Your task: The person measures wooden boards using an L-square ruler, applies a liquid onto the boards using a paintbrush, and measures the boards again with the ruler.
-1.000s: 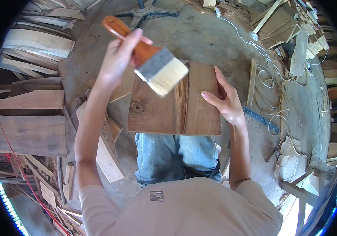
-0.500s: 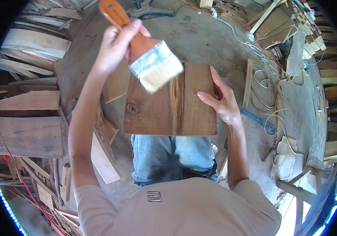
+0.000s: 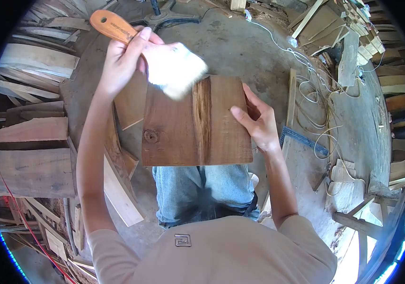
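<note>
A wide, flat paintbrush (image 3: 112, 27) with an orange-brown wooden handle is gripped in my left hand (image 3: 126, 59). Its ferrule and bristles are washed out by glare and hang over the upper left of a brown wooden board (image 3: 174, 128). I cannot tell whether the bristles touch the wood. The board has a knot near its left side and a dark streak down the middle. My right hand (image 3: 258, 122) grips the board's right edge, thumb on the top face and fingers round the side. The board lies above my knees in blue jeans (image 3: 179, 189).
Stacked planks (image 3: 32, 170) line the left side. A blue carpenter's square (image 3: 306, 141) lies on the concrete floor at right, near a tangled pale cable (image 3: 306, 61). A dark metal stand base (image 3: 169, 18) is at the top, and a wooden frame (image 3: 361, 225) at lower right.
The paintbrush in my left hand has shifted left and its handle has tipped lower. Its metal ferrule now shines with glare. The board and my right hand appear slightly further left.
</note>
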### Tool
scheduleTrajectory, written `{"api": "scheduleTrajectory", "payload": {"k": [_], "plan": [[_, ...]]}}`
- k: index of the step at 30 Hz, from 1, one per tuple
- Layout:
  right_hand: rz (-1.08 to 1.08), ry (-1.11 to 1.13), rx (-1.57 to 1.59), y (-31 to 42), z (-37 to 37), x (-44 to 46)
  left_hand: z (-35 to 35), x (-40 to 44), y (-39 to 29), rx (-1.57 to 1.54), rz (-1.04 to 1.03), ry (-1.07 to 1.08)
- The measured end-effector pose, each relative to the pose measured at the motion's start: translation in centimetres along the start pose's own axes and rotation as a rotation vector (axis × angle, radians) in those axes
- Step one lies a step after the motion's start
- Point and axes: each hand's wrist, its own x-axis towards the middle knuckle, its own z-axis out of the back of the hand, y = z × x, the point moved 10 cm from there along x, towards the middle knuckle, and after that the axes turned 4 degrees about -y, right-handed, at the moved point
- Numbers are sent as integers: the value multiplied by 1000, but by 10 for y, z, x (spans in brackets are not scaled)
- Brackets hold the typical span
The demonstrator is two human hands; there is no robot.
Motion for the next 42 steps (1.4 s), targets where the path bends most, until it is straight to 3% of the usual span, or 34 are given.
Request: {"api": "scheduleTrajectory", "payload": {"k": [3, 4, 6, 8, 13, 14, 16, 17, 18, 21, 22, 26, 28, 30, 32, 33, 35, 36, 38, 42], "plan": [[-29, -136, -50, -6, 14, -3, -57, -28, -12, -190, 219, 230], [-50, -154, -63, -14, 17, -3, -83, -36, -21, -231, 135, 385], [-93, -184, 98, -27, 19, -3, -129, -61, -38, -347, 197, 768], [-177, -172, 253, -33, 17, -7, -156, -75, -30, -390, 203, 923], [-167, -236, 789, -34, 12, -16, -141, -33, 5, -347, 164, 723], [-108, -115, 730, -34, 6, -16, -139, -26, 11, -303, 142, 692], [-10, -125, 625, -32, 5, -21, -133, -12, 16, -172, 113, 635], [-5, -138, 365, -26, 9, -22, -129, -4, 13, -13, -52, 601], [-92, -141, 468, -27, 4, -21, -123, 2, 10, 146, -214, 560], [18, -69, 489, -16, 1, -18, -100, 6, 62, 1082, -271, 648], [16, -58, 490, -14, 0, -18, -78, 10, 80, 1064, -255, 535], [21, -44, 488, -13, 2, -19, -1, 3, 124, 828, -32, 332], [16, -53, 465, -16, 3, -19, 45, -19, 175, 487, 392, 178], [31, -49, 420, -12, 3, -19, 60, -45, 205, 358, 474, 145], [39, -56, 348, -8, 3, -18, 82, -99, 234, 29, 884, -177], [38, -51, 349, -7, 3, -19, 84, -114, 241, 30, 885, -183], [-5, -72, 322, -12, 4, -19, 89, -160, 280, -375, 1047, -428], [9, -84, 298, -16, 7, -19, 92, -175, 301, -378, 1040, -428], [13, -96, 295, -15, 6, -18, 83, -213, 349, -875, 1109, -718], [30, -123, 297, -23, 12, -19, 72, -219, 365, -1117, 864, -882]]}}
